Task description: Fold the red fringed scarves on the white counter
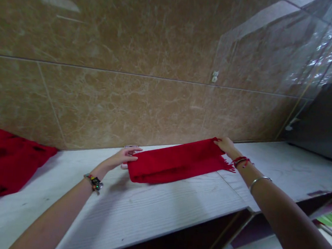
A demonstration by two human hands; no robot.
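Observation:
A folded red scarf (174, 162) stretches in a long strip over the white counter, with fringe showing at its right end. My left hand (124, 156) is at the scarf's left end, thumb on top and fingers at the far edge. My right hand (224, 144) pinches the scarf's far right corner, above the fringe. Partly hidden behind my left hand is a small flat thing with a dark-and-pink outline (124, 166); its kind I cannot make out.
Another red cloth (5, 163) lies heaped on the counter (92, 230) at the left. A tiled wall (126, 109) with a small socket (214, 76) rises behind. A dark boxy object (325, 123) stands at the far right. Open shelving (226, 234) lies below the front edge.

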